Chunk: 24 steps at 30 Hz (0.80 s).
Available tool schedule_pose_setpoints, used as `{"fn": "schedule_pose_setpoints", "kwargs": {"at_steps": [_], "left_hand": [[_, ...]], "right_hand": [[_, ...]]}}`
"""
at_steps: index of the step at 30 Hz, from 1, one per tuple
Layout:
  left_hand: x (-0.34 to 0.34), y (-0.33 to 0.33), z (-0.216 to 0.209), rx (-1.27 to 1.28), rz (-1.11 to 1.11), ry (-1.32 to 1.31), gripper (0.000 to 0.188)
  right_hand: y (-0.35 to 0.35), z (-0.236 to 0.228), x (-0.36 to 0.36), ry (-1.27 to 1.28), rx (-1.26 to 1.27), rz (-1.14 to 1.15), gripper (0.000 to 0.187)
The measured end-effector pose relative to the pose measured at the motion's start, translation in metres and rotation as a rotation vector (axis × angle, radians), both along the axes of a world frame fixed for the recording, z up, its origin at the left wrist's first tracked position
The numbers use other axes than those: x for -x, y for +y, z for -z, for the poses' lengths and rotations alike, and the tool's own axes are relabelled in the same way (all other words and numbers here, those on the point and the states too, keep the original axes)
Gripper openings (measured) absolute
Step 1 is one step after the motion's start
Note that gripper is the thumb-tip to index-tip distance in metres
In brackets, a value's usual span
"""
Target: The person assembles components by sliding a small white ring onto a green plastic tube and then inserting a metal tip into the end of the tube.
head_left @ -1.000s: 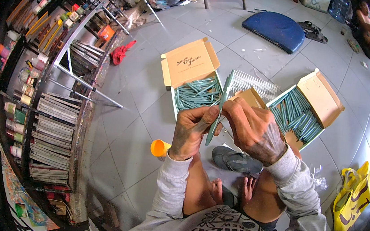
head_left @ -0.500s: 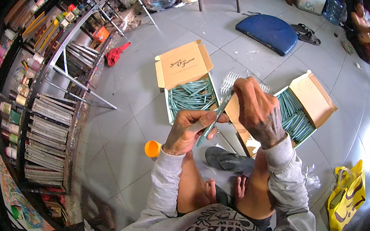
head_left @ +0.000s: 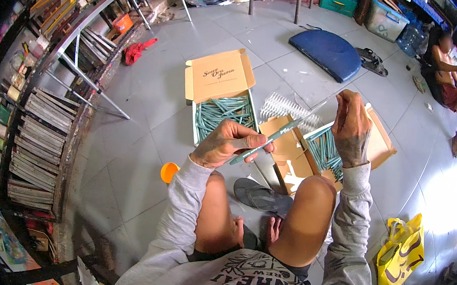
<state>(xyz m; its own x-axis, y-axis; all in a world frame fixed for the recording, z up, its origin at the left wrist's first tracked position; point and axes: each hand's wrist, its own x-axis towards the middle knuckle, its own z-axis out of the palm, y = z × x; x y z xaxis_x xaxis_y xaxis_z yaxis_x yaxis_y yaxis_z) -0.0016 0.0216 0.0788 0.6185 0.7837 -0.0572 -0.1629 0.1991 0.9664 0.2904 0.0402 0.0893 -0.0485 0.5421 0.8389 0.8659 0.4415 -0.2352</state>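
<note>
one held pen (head_left: 284,129), two pen-filled boxes (head_left: 219,76)

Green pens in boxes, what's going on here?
Someone in a grey sweatshirt holds one green pen in the left hand. The right hand is past its far end; the thin pale line between is too fine to identify. More pens lie in the open left box and right box.

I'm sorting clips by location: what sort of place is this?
Probably a printing or paint workshop: a stained rack holds jars and stacked panels, and boxes of green pens stand on the floor.
</note>
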Motion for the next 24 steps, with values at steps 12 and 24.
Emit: {"fn": "schedule_pose_setpoints", "kwargs": {"at_steps": [12, 24], "left_hand": [[0.033, 0.036, 0.005, 0.050, 0.194, 0.089, 0.035], [0.016, 0.046, -0.009, 0.060, 0.235, 0.045, 0.034]], "right_hand": [[-0.083, 0.172, -0.133, -0.105, 0.308, 0.038, 0.009], [-0.240, 0.298, -0.093, 0.051, 1.476, 0.235, 0.018]]}}
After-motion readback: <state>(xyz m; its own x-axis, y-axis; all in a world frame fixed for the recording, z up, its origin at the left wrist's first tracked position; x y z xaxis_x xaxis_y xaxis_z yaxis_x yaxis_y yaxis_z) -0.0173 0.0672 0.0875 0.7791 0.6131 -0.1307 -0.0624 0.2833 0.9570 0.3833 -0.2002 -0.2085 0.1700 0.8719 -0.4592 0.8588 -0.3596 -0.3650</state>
